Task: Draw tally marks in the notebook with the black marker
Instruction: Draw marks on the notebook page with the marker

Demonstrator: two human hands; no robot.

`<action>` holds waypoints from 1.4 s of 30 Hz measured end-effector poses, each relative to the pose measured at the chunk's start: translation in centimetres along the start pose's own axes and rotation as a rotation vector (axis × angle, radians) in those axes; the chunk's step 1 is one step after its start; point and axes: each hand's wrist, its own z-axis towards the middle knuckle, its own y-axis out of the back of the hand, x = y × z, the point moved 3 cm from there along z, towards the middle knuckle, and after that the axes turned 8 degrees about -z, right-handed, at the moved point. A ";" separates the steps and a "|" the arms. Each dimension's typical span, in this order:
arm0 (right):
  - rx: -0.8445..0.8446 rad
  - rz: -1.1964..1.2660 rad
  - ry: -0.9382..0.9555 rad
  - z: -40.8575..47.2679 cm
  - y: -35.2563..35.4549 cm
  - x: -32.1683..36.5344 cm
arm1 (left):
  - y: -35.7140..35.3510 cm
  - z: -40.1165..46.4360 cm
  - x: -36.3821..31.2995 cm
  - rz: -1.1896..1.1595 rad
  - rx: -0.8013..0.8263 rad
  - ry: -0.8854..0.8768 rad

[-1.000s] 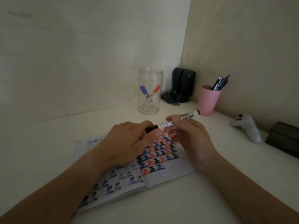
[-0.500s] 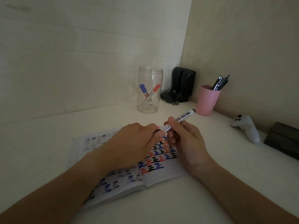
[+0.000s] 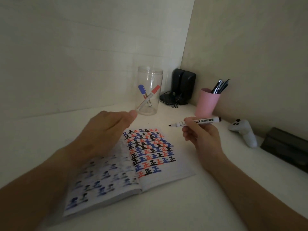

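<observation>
An open notebook (image 3: pixel 175 170) lies on the white desk, its right page filled with rows of black, blue and red tally characters. My right hand (image 3: pixel 203 139) holds the black marker (image 3: pixel 205 121) level above the page's far right corner, with its bare tip pointing left. My left hand (image 3: pixel 103 132) hovers over the notebook's left page, fingers curled and thumb pressed to them. The marker's cap is not visible and seems to be enclosed in that hand.
A clear jar (image 3: pixel 150 77) with a blue and a red marker stands behind the notebook. Black speakers (image 3: pixel 183 84) fill the corner, with a pink cup (image 3: pixel 206 104) of pens beside them. A white game controller (image 3: pixel 245 132) and a dark box (image 3: pixel 286 149) lie at the right.
Both hands were together on the marker, the left on its cap end. They have pulled apart: the marker's tip is now bare and the left hand has drawn away to the left.
</observation>
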 end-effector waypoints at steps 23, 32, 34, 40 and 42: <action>0.189 -0.324 0.006 -7.1 -1.5 2.2 | -3.9 -0.3 1.3 0.433 0.384 -0.192; 0.284 -0.448 0.062 -7.3 -1.8 2.2 | -3.9 -0.2 1.3 0.460 0.393 -0.189; 0.299 -0.443 0.067 -7.3 -1.9 2.2 | -3.9 -0.1 1.3 0.457 0.391 -0.191; 0.276 -0.500 0.079 -7.3 -2.0 2.2 | -3.8 -0.1 1.2 0.451 0.384 -0.191; 0.258 -0.515 0.080 -7.3 -2.0 2.1 | -3.8 0.0 1.2 0.439 0.386 -0.197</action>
